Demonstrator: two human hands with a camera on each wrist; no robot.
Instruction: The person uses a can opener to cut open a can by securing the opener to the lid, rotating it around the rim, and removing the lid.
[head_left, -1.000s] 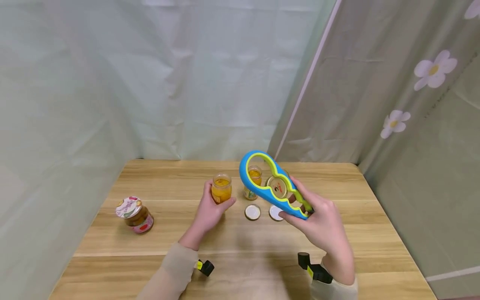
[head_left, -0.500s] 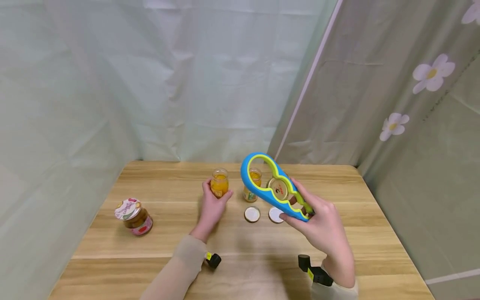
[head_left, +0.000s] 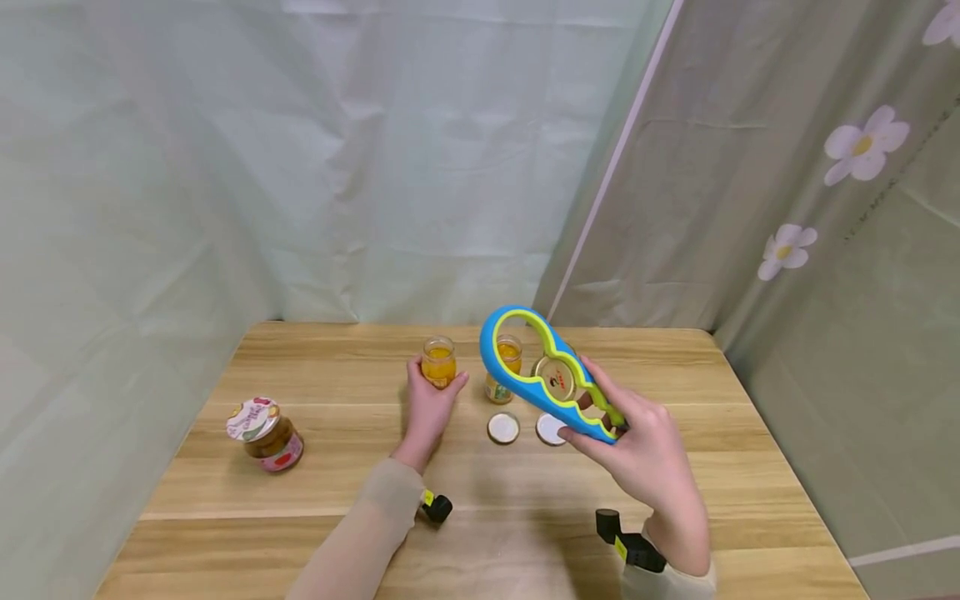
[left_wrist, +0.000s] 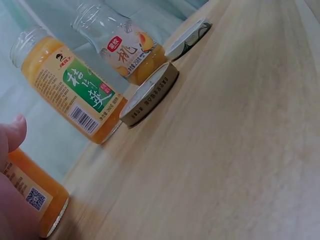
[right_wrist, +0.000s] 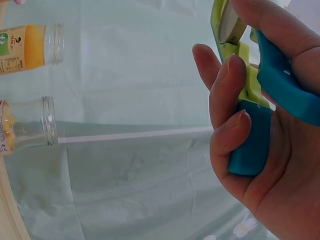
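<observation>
Left hand: the left hand (head_left: 429, 405) is curled round the lower body of an open juice jar (head_left: 438, 362), thumb on one side and fingers on the other; the jar stands upright on the wooden table (head_left: 225, 500), at the far end of the hand.
Juice jar: lidless, filled with orange liquid, placed towards the back of the table, left of centre. In the left wrist view its base and label show at the lower left edge (left_wrist: 30, 195), with a fingertip above it.
Right hand: the right hand (head_left: 645, 454) grips the narrow end of a blue and yellow-green jar opener (head_left: 543, 375), fingers wrapped round the handle and thumb on top; the right wrist view confirms fingers (right_wrist: 227, 100) folded over the blue grip (right_wrist: 252, 145).
Jar opener: held off the table, tilted, wide ring uppermost and pointing towards the left hand's jar, though apart from it. A gold lid (head_left: 553, 377) sits in one of its middle openings.
Second jar: green-labelled juice jar (head_left: 504, 367), open, partly behind the opener ring, just right of the held jar.
Third jar: peach jar (left_wrist: 122, 42), open, beyond the second.
Loose lids: two white-faced lids (head_left: 503, 428) and (head_left: 550, 428) lie side by side on the table.
Far left: closed jam jar (head_left: 266, 433), standing well apart from both hands.
</observation>
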